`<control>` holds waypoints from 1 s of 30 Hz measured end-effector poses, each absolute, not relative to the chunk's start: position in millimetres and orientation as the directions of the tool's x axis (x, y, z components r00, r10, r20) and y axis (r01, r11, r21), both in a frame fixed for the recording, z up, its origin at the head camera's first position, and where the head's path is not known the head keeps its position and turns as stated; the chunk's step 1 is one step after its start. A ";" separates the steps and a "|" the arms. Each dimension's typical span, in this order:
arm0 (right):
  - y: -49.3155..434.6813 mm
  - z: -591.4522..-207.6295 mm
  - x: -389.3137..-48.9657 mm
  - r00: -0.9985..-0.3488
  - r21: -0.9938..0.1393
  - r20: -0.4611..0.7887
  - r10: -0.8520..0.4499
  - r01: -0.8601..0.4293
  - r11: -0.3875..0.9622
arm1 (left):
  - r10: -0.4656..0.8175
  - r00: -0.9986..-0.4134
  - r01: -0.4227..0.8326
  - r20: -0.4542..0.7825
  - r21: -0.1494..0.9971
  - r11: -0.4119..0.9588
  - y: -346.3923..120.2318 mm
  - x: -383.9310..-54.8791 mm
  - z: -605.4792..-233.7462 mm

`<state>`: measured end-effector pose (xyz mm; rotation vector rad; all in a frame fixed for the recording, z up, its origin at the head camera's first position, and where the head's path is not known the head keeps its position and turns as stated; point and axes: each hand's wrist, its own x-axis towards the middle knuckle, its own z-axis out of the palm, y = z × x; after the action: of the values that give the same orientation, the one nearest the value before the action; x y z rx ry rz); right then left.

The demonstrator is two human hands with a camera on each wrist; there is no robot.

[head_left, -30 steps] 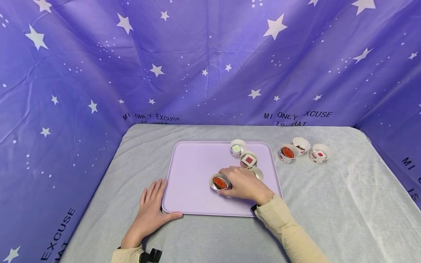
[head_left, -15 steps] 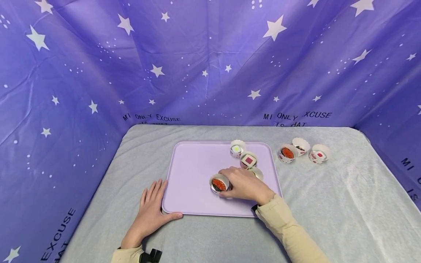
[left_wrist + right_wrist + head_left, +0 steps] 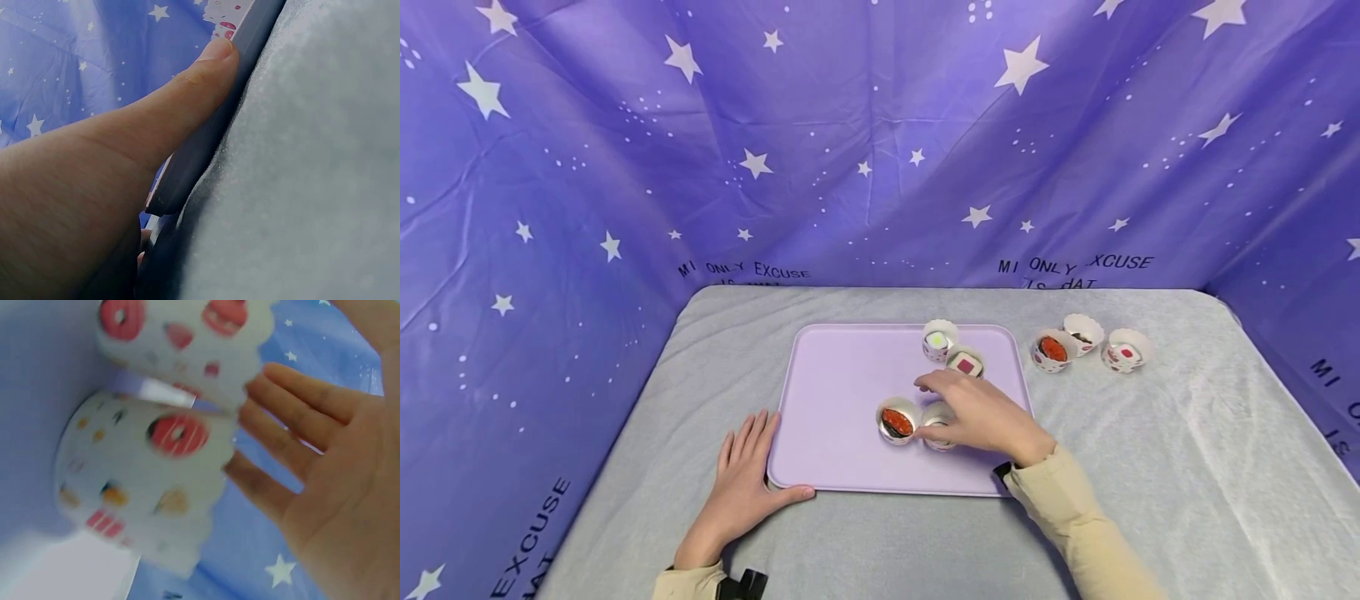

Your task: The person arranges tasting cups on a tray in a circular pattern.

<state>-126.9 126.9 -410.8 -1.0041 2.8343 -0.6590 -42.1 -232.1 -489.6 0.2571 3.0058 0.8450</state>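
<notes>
My left hand (image 3: pixel 745 483) rests at the near left corner of a lilac tray (image 3: pixel 835 367), fingers straight, thumb along the front rim. The left wrist view shows that thumb (image 3: pixel 206 75) touching the tray's edge. On the tray stands a paper baking cup (image 3: pixel 897 421) with a red, roe-like filling. Beside it on the right is a second paper cup (image 3: pixel 938 413), partly hidden under my right hand (image 3: pixel 985 417). This hand's fingers are spread and grip nothing. Up close, printed cup walls (image 3: pixel 137 481) stand by the right fingers (image 3: pixel 306 400); contact is unclear.
Towards the tray's back right are a cup with a pale yellow-green centre (image 3: pixel 937 342) and one with a dark red square (image 3: pixel 966 364). Off the tray, right, stand a red-filled cup (image 3: pixel 1054 350), a dark-filled cup (image 3: pixel 1082 333) and a white-and-red one (image 3: pixel 1126 352).
My right hand has let go of the red-filled cup and moved slightly right, its fingers spreading. The cup next to it now shows more. My left hand has stayed put.
</notes>
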 end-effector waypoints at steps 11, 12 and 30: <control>160.8 -411.1 -131.1 -0.796 -0.423 0.179 -0.578 -0.593 0.685 | 0.158 -0.987 0.151 0.031 0.514 0.845 -232.8 -42.8 -490.5; 164.1 -410.6 -131.2 -0.798 -0.427 0.181 -0.575 -0.590 0.685 | 0.158 -0.987 0.153 0.034 0.514 0.844 -232.8 -42.7 -490.8; 235.0 -398.6 -133.9 -0.866 -0.422 0.251 -0.432 -0.500 0.756 | 0.159 -0.985 0.167 0.058 0.498 0.851 -232.5 -42.6 -492.0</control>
<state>-133.9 235.0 -398.6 -0.8193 3.0729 -0.8039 -42.6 -232.5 -492.0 0.2679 3.0364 0.8197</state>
